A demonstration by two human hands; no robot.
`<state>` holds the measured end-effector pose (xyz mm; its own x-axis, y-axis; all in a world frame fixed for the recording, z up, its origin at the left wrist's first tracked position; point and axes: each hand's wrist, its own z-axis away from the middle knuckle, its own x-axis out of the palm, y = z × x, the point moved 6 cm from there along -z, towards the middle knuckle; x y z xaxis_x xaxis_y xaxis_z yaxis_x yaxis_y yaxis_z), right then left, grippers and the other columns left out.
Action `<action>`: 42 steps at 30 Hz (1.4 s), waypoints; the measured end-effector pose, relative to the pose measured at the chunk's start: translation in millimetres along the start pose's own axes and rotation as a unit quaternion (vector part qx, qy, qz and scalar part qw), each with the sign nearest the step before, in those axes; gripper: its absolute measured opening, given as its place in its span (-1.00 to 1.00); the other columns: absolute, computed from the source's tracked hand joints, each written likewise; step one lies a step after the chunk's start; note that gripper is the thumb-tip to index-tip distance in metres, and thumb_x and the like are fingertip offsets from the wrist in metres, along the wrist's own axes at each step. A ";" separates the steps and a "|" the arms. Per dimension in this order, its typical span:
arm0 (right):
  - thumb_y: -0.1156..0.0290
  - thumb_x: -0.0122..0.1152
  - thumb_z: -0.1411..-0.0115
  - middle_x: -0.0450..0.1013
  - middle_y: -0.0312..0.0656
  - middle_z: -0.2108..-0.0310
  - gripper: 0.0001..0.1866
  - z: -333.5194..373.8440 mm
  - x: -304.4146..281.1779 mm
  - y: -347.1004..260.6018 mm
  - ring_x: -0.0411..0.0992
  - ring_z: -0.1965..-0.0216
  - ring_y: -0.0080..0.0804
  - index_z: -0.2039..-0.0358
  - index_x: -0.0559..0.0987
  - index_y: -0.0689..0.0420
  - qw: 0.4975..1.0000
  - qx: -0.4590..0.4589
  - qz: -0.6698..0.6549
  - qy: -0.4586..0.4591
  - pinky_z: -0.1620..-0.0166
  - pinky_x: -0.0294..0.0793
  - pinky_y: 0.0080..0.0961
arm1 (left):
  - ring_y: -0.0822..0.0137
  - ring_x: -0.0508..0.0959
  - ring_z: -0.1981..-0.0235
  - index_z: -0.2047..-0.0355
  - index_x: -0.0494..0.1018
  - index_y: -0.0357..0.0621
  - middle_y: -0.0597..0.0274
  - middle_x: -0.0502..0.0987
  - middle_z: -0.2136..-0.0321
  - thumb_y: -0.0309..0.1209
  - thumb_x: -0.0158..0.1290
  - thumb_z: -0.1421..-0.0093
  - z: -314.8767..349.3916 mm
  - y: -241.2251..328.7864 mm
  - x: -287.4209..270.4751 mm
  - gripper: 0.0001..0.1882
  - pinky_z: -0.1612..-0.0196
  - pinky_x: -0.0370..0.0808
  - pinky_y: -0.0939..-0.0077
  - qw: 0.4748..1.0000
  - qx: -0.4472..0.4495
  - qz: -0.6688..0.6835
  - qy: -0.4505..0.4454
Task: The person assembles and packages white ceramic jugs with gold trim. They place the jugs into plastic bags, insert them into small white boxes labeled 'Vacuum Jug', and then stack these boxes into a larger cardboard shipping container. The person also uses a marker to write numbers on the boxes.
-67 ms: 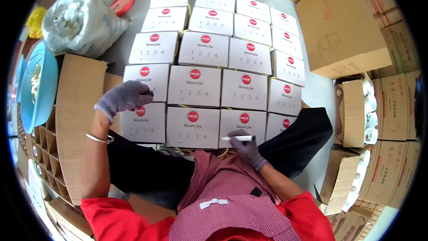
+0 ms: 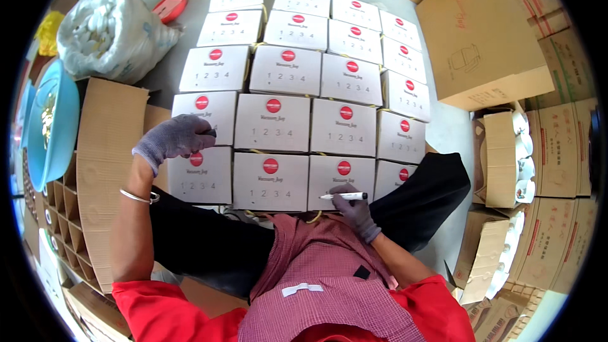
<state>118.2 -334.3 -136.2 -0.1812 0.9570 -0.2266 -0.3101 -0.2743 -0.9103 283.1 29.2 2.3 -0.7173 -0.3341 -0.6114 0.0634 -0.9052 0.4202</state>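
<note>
Rows of white cartons (image 2: pixel 272 120) with red round marks lie packed together on the floor in front of me. My left hand (image 2: pixel 176 138), in a grey glove, rests on the near-left cartons, fingers curled over an edge. My right hand (image 2: pixel 353 206), also gloved, holds a white marker pen (image 2: pixel 344 196) with its tip against the front face of a near-row carton (image 2: pixel 342 180). My legs in dark trousers sit either side of the near row.
A flat brown cardboard sheet (image 2: pixel 107 152) and a divider grid lie at left beside a blue basin (image 2: pixel 47 120). A clear bag of white items (image 2: pixel 107 31) sits far left. Large brown boxes (image 2: pixel 481 44) and stacked white cups (image 2: pixel 522 164) stand at right.
</note>
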 end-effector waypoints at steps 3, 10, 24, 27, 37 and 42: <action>0.44 0.18 -0.17 0.45 -0.37 0.56 -0.89 4.3 -10.4 9.0 0.35 0.51 -0.73 0.30 0.58 0.17 1.000 -0.004 -0.004 0.028 0.46 0.36 -0.66 | 0.44 0.46 0.62 0.35 0.50 -0.24 0.20 0.47 0.60 -0.25 0.00 -0.15 -9.3 10.7 -0.3 -0.73 0.48 0.43 0.56 0.999 0.025 -0.032 0.003; 0.42 0.22 -0.17 0.44 -0.38 0.58 -0.88 -1.8 -12.7 7.1 0.37 0.53 -0.72 0.32 0.59 0.18 0.996 -0.067 0.052 -0.001 0.46 0.37 -0.67 | 0.06 0.59 0.36 0.33 0.54 -0.23 0.00 0.58 0.46 -0.25 0.05 -0.16 -33.0 27.3 19.7 -0.73 0.22 0.50 0.28 0.983 0.073 -0.164 0.026; 0.47 0.14 -0.23 0.44 -0.37 0.53 -0.89 -120.6 -42.4 -7.3 0.33 0.50 -0.72 0.28 0.57 0.21 0.991 -0.073 -0.079 0.082 0.45 0.34 -0.69 | 0.13 0.57 0.39 0.20 0.43 -0.13 0.11 0.52 0.42 -0.33 0.10 -0.16 -61.7 87.9 61.9 -0.77 0.29 0.49 0.32 0.914 0.348 -0.060 0.199; 0.45 0.15 -0.25 0.41 -0.36 0.54 -0.90 -125.7 -51.8 -14.8 0.32 0.51 -0.68 0.30 0.55 0.21 0.979 -0.044 -0.177 0.096 0.44 0.33 -0.70 | 0.10 0.50 0.15 0.17 0.42 -0.08 0.14 0.49 0.22 -0.32 0.14 -0.10 -75.2 107.2 114.2 -0.71 0.02 0.43 0.19 0.870 0.422 -0.166 0.192; 0.38 0.18 -0.23 0.42 -0.38 0.55 -0.84 -249.0 -96.1 -60.7 0.33 0.51 -0.69 0.31 0.56 0.22 0.974 -0.112 -0.141 0.136 0.43 0.35 -0.66 | 0.17 0.43 -0.02 0.19 0.45 -0.12 0.16 0.44 0.06 -0.35 0.14 -0.04 -114.0 96.6 167.4 -0.69 -0.18 0.32 0.13 0.838 0.450 -0.129 0.280; 0.40 0.17 -0.23 0.42 -0.38 0.58 -0.88 -258.3 -90.2 -45.6 0.33 0.53 -0.69 0.37 0.55 0.19 0.981 -0.118 -0.099 0.118 0.46 0.34 -0.65 | 0.19 0.46 0.01 0.20 0.45 -0.11 0.19 0.45 0.09 -0.35 0.15 -0.04 -113.4 94.8 164.3 -0.70 -0.15 0.35 0.17 0.834 0.447 -0.140 0.290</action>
<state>389.8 -383.7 -163.7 0.0898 0.9922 -0.0860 -0.0874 -0.0781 -0.9931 249.9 -141.3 -134.3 -0.1442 -0.4475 -0.8826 -0.7802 -0.4972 0.3796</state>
